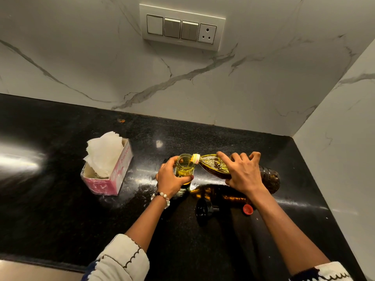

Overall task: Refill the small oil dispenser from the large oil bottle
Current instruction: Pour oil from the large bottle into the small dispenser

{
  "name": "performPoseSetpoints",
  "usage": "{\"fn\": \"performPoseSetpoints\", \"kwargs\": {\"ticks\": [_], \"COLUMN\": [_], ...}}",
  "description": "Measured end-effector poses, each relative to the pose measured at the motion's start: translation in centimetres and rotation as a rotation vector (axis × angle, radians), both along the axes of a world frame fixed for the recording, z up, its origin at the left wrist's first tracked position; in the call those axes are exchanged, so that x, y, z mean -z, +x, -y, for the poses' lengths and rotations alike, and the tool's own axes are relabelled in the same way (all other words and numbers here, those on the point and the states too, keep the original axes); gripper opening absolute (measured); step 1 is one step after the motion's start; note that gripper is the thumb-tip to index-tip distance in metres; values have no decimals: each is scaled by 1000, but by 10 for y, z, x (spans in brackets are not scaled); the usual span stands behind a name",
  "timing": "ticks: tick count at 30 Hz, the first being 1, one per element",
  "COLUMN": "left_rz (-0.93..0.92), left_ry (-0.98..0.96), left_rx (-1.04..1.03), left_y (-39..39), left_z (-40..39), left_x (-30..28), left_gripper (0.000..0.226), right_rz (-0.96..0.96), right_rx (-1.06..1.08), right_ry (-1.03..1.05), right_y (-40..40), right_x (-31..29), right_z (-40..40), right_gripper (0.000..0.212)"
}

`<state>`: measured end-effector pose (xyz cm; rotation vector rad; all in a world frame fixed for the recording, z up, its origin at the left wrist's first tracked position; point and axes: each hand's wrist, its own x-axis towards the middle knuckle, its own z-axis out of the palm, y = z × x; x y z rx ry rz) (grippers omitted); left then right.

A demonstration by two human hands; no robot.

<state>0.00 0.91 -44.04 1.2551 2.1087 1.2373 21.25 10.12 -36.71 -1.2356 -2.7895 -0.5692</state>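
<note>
- Nearest the viewer, two forearms in pale patterned sleeves reach out over a glossy black bench [60, 209].
- A black dispenser top [205, 208] lies on its side on the bench between the forearms, with a small red cap [248, 209] just to its right, beside the right forearm.
- A beaded bracelet [162, 197] circles the left wrist.
- The left hand [172, 179] wraps around a small glass oil dispenser [184, 169], which stands upright and open on the bench. Yellow oil fills its lower part.
- The right hand [243, 175] grips a large oil bottle [269, 177] from above, fingers spread over its shoulder. The bottle is tipped nearly flat, base to the right, its yellow spout [195, 158] over the dispenser's rim. A thin stream of golden oil runs from the spout into the dispenser. Oil pools along the lower side of the clear bottle.
- The two hands are close together, each clamped on its own container.
- To the left, well apart, a pink cardboard box [113, 179] holds crumpled white tissues [105, 153] that stick out of its open top.
- Farthest off, a white marble-veined wall [81, 63] rises behind the bench, carrying a switch panel [181, 27] with three switches and one socket.
</note>
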Motion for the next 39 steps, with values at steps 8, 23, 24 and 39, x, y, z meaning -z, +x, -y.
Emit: {"fn": "performPoseSetpoints", "kwargs": {"ticks": [8,23,24,39], "left_rz": [6,-4,-6,-2], "left_ry": [1,-4,-1,-2], "left_rx": [3,2,2,4], "left_y": [-1,-1,-1,-2], "left_z": [0,-1,-1,-1], "left_x": [1,3,3,3], "left_gripper": [70,70,70,70], "right_rz": [9,0,1,16], "right_rx": [3,5,6,7], "right_ry": [2,-2,2,-4], "right_y": [0,-1,-1,-2], "right_x": [-1,-2,-1,-1], "right_z": [0,-1,-1,-1], "right_gripper": [99,100,100,99]}}
